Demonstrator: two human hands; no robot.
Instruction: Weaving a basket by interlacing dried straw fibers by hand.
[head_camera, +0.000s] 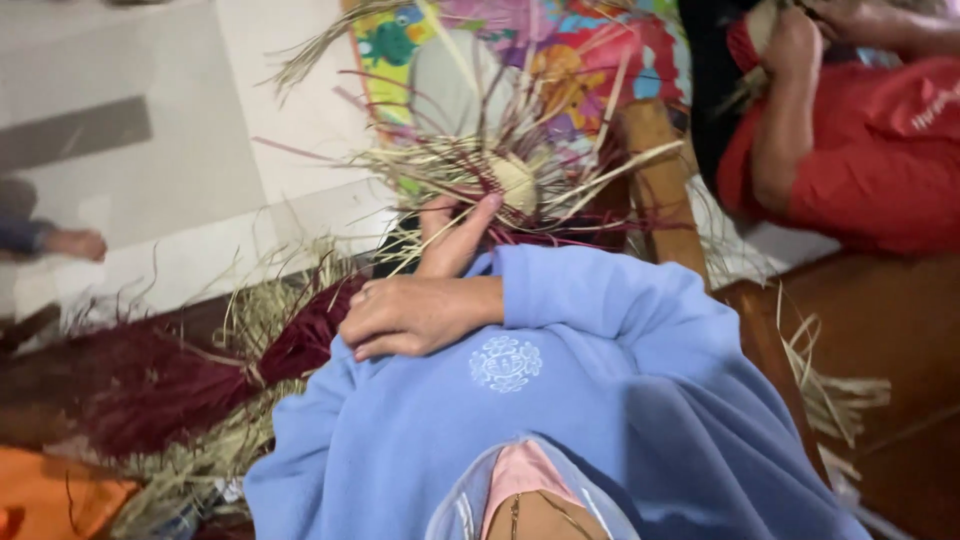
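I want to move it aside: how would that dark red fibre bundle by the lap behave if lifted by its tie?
The red bundle would probably flop, since its loose strands fan out from the tie. It looks light for its size, being thin dried fibre. It may shed or snag on the pale straw tangled around it.

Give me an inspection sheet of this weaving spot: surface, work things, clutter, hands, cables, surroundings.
Surface: pale floor, with a bright picture mat on it.
Job's things: half-woven straw piece, natural and maroon strands sticking out all round.
Clutter: maroon fibre bundle over loose natural straw; more straw at right.
Hands: one hand touches the woven piece, thumb raised; the other hand rests on a blue sleeve. Which is left or right is unclear.
Cables: nothing seen.
Surroundings: person in red nearby; wooden edge.
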